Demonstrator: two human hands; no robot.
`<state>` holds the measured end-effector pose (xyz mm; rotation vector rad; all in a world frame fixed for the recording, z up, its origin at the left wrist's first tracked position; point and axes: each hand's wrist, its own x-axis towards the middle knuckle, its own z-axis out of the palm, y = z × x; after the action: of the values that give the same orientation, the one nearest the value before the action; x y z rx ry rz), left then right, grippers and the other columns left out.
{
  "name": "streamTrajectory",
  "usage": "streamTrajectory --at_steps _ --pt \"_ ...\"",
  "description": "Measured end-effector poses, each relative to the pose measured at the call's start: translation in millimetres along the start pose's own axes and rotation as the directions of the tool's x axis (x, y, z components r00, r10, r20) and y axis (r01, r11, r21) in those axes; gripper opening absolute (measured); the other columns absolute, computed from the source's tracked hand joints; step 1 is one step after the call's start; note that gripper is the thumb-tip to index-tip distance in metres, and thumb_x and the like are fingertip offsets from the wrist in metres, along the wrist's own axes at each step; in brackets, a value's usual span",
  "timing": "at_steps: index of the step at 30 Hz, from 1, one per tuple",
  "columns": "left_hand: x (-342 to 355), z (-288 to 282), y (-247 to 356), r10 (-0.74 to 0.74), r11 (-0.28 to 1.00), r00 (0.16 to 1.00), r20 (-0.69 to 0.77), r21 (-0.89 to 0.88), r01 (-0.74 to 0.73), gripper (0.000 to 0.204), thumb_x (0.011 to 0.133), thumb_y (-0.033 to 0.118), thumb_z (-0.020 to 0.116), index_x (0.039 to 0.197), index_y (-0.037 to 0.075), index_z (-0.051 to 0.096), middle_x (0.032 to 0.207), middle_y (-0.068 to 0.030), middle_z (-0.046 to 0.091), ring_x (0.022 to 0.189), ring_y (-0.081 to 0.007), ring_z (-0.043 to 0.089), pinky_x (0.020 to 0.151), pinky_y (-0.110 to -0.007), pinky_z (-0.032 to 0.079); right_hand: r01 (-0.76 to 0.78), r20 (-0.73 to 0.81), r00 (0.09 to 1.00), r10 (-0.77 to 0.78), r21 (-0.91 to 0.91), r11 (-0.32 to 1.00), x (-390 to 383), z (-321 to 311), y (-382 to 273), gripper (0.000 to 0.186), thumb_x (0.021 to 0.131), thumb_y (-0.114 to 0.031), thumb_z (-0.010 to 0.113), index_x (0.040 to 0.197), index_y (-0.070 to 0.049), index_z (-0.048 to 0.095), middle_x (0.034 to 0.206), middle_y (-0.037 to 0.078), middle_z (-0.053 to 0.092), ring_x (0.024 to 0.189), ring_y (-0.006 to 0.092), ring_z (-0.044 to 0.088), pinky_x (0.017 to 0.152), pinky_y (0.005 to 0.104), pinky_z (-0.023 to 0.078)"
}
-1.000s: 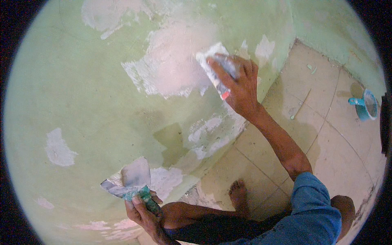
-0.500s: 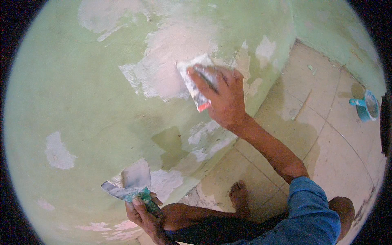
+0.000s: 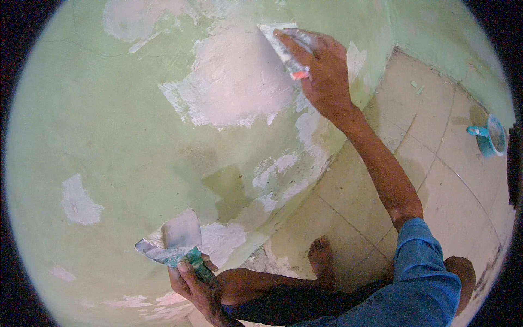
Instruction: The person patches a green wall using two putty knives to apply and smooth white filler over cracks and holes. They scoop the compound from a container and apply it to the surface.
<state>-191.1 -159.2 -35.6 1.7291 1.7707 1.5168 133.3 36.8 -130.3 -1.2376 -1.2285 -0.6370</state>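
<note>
My right hand (image 3: 327,76) grips a thin, putty-smeared flat spreader (image 3: 278,43) with a reddish corner, held at the green wall (image 3: 109,120) along the upper edge of a large pale pink-white patch (image 3: 234,79). Its fingers press over the back of the spreader. Low on the left, my left hand (image 3: 193,286) is closed round the green handle of a putty knife (image 3: 177,234), whose broad metal blade is raised, smeared with pale filler. Smaller white patches (image 3: 79,199) are scattered over the wall.
The tiled floor (image 3: 452,201) meets the wall along a diagonal on the right. A turquoise plastic container with a handle (image 3: 489,139) stands there, near some small scraps (image 3: 417,87). My bare foot (image 3: 321,256) and bent knees are below. A second wall (image 3: 447,49) forms a corner.
My right hand with the spreader first moved down and left across the pale patch, then up and right to its upper edge. My left hand and putty knife have barely moved.
</note>
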Motion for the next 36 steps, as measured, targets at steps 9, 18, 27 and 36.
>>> streamTrajectory --at_steps 9,18,27,36 --pt "-1 1 -2 0.011 1.000 1.000 -0.025 -0.009 -0.011 0.033 0.096 0.035 0.044 0.090 0.003 0.049 0.065 -0.0097 0.056 0.047 -0.0154 0.051 0.041 -0.025 0.040 -0.097 0.110 0.991 0.082 0.141 0.985 -49 -20 -31 0.059 0.071 0.000 0.062 0.127 -0.017 0.056 0.124 0.005 0.056 0.106 0.0268 0.051 0.090 0.0396 0.039" --pt "-2 2 -1 -0.021 1.000 0.997 -0.069 -0.013 0.020 0.033 0.096 0.035 0.044 0.087 0.004 0.049 0.063 -0.0096 0.056 0.045 -0.0151 0.051 0.039 -0.026 0.039 -0.595 0.708 0.700 0.095 0.505 0.625 -31 -66 -31 0.084 0.068 -0.014 0.061 0.145 -0.019 0.028 0.104 0.018 0.064 0.083 0.0355 0.064 0.080 0.0404 0.051" --pt "0 -2 -2 -0.007 0.999 1.000 -0.013 0.031 0.007 0.034 0.096 0.036 0.044 0.085 0.004 0.048 0.062 -0.0101 0.055 0.044 -0.0149 0.049 0.039 -0.025 0.036 -0.438 0.789 0.614 -0.031 0.373 0.818 -15 -53 -29 0.097 0.065 -0.022 0.061 0.149 -0.025 0.012 0.072 0.018 0.062 0.065 0.0385 0.060 0.065 0.0464 0.050" --pt "0 -1 -2 -0.007 1.000 1.000 -0.025 0.020 0.007 0.033 0.096 0.034 0.043 0.088 0.003 0.049 0.061 -0.0096 0.054 0.044 -0.0153 0.049 0.039 -0.027 0.040 -0.369 0.810 0.586 -0.011 0.279 0.887 -16 -48 -31 0.097 0.067 -0.025 0.061 0.149 -0.024 0.009 0.068 0.017 0.063 0.060 0.0375 0.060 0.060 0.0453 0.050"
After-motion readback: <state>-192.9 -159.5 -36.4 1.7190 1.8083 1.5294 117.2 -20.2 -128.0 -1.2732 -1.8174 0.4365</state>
